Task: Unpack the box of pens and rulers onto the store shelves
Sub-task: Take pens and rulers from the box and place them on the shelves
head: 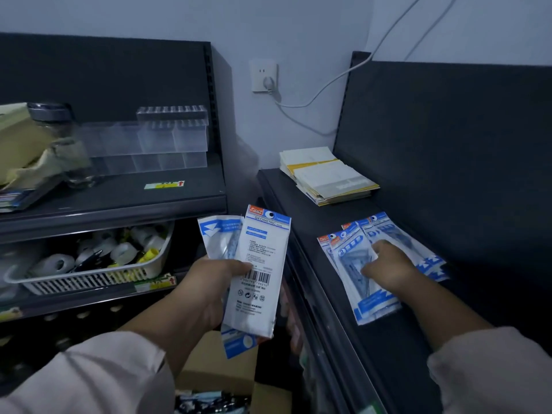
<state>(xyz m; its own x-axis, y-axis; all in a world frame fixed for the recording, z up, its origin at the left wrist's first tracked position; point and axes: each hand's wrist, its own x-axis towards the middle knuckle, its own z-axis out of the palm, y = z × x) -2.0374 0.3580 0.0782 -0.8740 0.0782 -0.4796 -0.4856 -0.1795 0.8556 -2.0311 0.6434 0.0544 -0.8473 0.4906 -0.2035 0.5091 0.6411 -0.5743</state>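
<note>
My left hand (pixel 206 289) grips a small bunch of white-and-blue ruler set packets (pixel 257 264), held upright between the two shelf units; the front one reads "GEOMETRIC" and shows a barcode. My right hand (pixel 388 264) rests palm down on several matching ruler packets (pixel 370 300) fanned out flat on the dark right shelf (pixel 385 354), fingers pressing on the top one. Below my left arm stands an open cardboard box (pixel 218 366) with more packets showing at the bottom edge.
A stack of yellow-and-white paper pads (pixel 328 177) lies at the back of the right shelf. The left shelf unit (pixel 119 204) carries clear plastic organisers (pixel 155 144), a jar and a white basket of tape rolls (pixel 89 264) below. A wall socket with a white cable (pixel 264 76) sits between the units.
</note>
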